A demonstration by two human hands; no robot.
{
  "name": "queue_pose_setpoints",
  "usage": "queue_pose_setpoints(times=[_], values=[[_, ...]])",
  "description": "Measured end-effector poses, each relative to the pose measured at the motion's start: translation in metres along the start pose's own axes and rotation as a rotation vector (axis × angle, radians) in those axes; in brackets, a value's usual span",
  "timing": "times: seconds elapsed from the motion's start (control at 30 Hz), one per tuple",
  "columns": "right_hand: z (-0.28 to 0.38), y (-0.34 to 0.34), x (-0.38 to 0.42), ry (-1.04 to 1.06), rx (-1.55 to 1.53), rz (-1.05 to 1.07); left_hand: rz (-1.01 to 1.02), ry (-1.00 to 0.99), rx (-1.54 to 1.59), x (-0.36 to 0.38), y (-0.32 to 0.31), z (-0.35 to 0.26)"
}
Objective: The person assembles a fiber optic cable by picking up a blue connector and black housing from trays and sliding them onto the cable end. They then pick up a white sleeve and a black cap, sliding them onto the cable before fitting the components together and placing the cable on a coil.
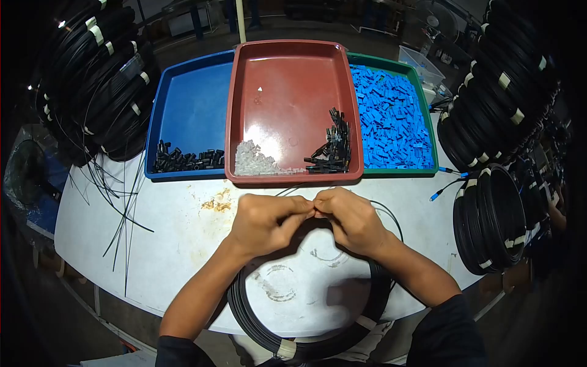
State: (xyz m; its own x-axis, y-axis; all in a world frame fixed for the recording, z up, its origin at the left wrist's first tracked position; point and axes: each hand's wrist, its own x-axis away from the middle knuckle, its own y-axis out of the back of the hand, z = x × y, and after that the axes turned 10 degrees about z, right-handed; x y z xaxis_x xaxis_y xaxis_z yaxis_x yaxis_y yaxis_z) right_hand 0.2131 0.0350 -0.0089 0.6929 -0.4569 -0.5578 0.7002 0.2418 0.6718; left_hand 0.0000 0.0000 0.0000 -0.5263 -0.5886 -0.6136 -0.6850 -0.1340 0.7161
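My left hand [269, 223] and my right hand [351, 220] meet above the table, fingertips pinched together. Whatever sits between the fingertips is too small and covered to make out. Below them lies a coil of black cable [293, 348], bound with pale tape, at the table's front edge. A loose loop of its thin cable [391, 214] curves out behind my right hand. Just beyond my hands stands a red tray [293, 179], with clear small plastic pieces [254, 160] at its left and black connector parts [333, 147] at its right.
A blue tray [189, 98] holds short black parts [183, 159]; a green tray [428, 122] is filled with blue connector pieces [391, 116]. Stacked cable coils [104, 79] rise at left, more coils [501, 92] at right. Loose cable ends [125, 214] hang over the table's left side.
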Motion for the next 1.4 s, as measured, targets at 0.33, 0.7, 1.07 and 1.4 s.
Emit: queue_pose_setpoints(times=[0.33, 0.7, 1.07, 1.4], values=[[0.001, -0.004, 0.000, -0.085, -0.087, 0.009, 0.026, -0.300, -0.325, -0.004, 0.006, 0.004], [0.000, -0.002, 0.002, -0.012, -0.008, 0.022, 0.059, -0.295, -0.323, -0.003, 0.005, 0.003], [0.003, -0.002, 0.001, 0.018, 0.046, -0.023, -0.079, -0.083, -0.058, 0.001, -0.006, 0.006], [0.007, 0.001, -0.004, -0.120, 0.024, -0.009, -0.115, 0.169, 0.171, 0.000, -0.002, 0.001]])
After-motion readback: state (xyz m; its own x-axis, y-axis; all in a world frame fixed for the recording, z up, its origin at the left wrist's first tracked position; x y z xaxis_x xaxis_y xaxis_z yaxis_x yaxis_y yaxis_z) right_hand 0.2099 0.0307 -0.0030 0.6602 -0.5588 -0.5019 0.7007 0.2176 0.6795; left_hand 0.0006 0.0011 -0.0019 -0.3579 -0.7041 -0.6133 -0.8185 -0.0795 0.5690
